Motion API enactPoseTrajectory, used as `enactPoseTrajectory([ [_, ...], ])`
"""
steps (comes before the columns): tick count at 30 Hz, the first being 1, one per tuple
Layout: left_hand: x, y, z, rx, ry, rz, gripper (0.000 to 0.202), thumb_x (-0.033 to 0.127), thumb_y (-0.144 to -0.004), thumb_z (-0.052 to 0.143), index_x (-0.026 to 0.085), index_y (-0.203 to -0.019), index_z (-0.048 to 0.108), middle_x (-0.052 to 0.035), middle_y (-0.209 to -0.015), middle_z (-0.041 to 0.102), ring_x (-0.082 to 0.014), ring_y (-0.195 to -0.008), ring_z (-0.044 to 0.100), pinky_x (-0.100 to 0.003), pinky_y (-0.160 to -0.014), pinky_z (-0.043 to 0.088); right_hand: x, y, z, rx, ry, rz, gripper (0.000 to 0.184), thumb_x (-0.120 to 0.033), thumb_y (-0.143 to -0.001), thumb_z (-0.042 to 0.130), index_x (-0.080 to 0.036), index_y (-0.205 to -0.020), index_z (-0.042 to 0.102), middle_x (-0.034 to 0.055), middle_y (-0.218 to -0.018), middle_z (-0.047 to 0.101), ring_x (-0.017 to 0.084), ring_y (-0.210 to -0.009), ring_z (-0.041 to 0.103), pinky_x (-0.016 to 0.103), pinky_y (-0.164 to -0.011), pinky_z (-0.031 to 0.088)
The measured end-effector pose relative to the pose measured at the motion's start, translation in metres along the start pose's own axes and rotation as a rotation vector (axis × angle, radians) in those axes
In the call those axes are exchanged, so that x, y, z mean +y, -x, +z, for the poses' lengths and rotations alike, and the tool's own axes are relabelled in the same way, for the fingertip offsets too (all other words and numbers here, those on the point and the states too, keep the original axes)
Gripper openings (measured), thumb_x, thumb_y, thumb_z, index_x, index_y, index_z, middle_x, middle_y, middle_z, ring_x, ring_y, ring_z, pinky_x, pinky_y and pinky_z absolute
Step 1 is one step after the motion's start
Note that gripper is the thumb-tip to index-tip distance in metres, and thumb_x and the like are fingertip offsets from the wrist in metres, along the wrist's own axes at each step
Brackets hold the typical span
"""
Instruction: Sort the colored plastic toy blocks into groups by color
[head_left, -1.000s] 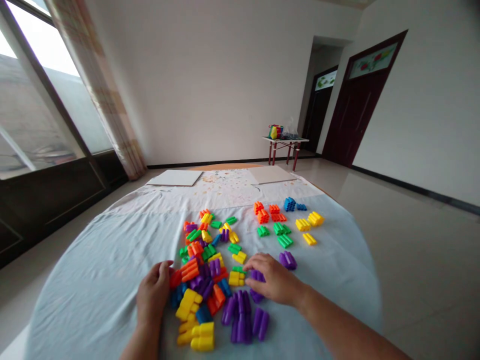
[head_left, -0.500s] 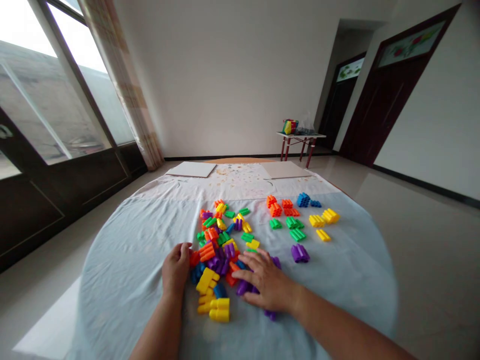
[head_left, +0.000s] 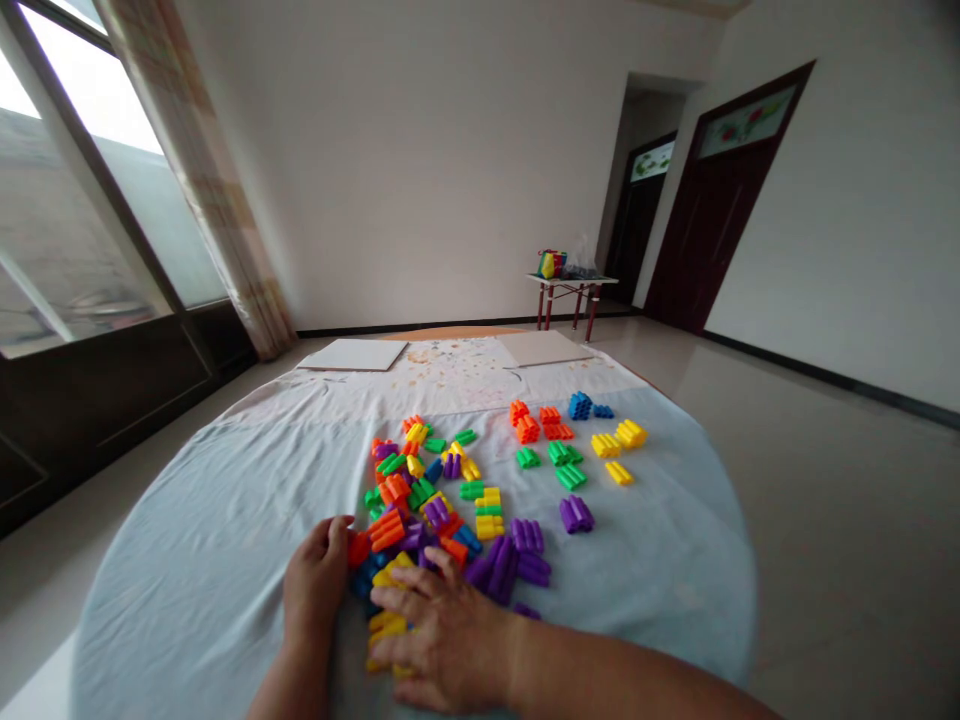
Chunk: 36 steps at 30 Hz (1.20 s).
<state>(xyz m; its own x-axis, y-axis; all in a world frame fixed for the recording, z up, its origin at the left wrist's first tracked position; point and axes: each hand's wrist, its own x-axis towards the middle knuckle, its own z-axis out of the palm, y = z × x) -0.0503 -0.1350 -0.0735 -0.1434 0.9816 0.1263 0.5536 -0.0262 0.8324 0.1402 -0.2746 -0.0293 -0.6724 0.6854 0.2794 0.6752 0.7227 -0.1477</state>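
A heap of mixed plastic interlocking blocks (head_left: 412, 490) in orange, green, yellow, purple and blue lies on a pale blue cloth (head_left: 187, 570). My left hand (head_left: 315, 580) rests curled at the heap's near left edge, touching an orange block (head_left: 359, 548). My right hand (head_left: 442, 630) lies spread over yellow blocks (head_left: 386, 628) at the near edge, hiding most of them. Purple blocks (head_left: 499, 568) sit just beyond my right thumb side. Farther right, small groups stand sorted by colour, including a purple cluster (head_left: 576, 514).
Orange, blue, green and yellow block groups (head_left: 570, 435) stand beyond the heap. Two pale boards (head_left: 352, 354) (head_left: 544, 348) lie at the far end of the cloth. A small red-legged table (head_left: 570, 295) holding bagged items stands across the tiled floor.
My right hand has slid left and toward me, from the purple blocks onto the near yellow ones. The purple blocks now lie farther out, uncovered. My left hand has barely moved.
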Motion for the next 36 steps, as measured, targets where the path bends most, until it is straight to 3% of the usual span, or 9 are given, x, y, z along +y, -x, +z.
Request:
enactPoseTrajectory([
  [7,-0.001,-0.006,-0.002,-0.025,-0.058,-0.037,0.041,0.05,-0.075,0.04,0.022,-0.089,0.066,-0.0032,-0.076,0.069,-0.0226,-0.075,0.062,-0.03,-0.065,0.044,0.053,0.023,0.0,0.052,0.042,0.259,0.035,-0.046,-0.09,0.044,-0.029,-0.119,0.055,0.0051,-0.139,0.043,0.024,-0.131,0.027,0.052,-0.109,0.011],
  [12,0.002,-0.003,-0.002,-0.027,-0.018,-0.051,0.042,0.049,-0.074,0.04,0.02,-0.089,0.065,-0.0043,-0.075,0.068,-0.0222,-0.073,0.062,-0.029,-0.062,0.044,0.076,0.045,-0.007,0.174,-0.024,0.388,0.057,-0.053,-0.079,0.058,-0.026,-0.128,0.049,0.0088,-0.136,0.045,0.025,-0.128,0.032,0.048,-0.109,0.015],
  [18,0.011,0.006,-0.003,0.016,-0.09,0.006,0.04,0.046,-0.077,0.038,0.02,-0.089,0.065,-0.0046,-0.078,0.069,-0.0212,-0.075,0.062,-0.028,-0.063,0.044,0.065,0.052,-0.019,0.307,-0.088,0.433,0.045,-0.044,-0.072,0.069,-0.024,-0.111,0.06,0.0055,-0.111,0.058,0.023,-0.108,0.047,0.039,-0.096,0.031],
  [25,0.025,0.017,-0.005,0.039,-0.298,0.156,0.043,0.049,-0.078,0.035,0.021,-0.091,0.064,-0.0066,-0.089,0.069,-0.0204,-0.078,0.062,-0.028,-0.069,0.044,0.055,0.047,-0.01,0.157,-0.069,0.391,0.023,-0.036,-0.076,0.066,-0.023,-0.096,0.066,0.0026,-0.087,0.066,0.02,-0.092,0.055,0.036,-0.087,0.033],
  [31,0.031,0.015,-0.007,-0.022,-0.323,0.139,0.047,0.054,-0.076,0.033,0.024,-0.095,0.063,-0.0051,-0.095,0.069,-0.0225,-0.083,0.062,-0.03,-0.071,0.044,0.045,0.036,-0.011,0.236,-0.188,0.506,0.016,-0.028,-0.078,0.062,-0.022,-0.093,0.065,-0.0026,-0.08,0.07,0.015,-0.081,0.06,0.03,-0.086,0.035],
  [36,0.037,0.004,-0.013,-0.162,-0.274,0.086,0.044,0.057,-0.07,0.039,0.025,-0.086,0.066,-0.0025,-0.086,0.071,-0.0248,-0.09,0.063,-0.03,-0.072,0.045,0.042,0.036,-0.006,0.2,-0.017,0.557,0.015,-0.031,-0.083,0.055,-0.021,-0.085,0.066,0.0027,-0.08,0.069,0.019,-0.082,0.059,0.034,-0.083,0.037],
])
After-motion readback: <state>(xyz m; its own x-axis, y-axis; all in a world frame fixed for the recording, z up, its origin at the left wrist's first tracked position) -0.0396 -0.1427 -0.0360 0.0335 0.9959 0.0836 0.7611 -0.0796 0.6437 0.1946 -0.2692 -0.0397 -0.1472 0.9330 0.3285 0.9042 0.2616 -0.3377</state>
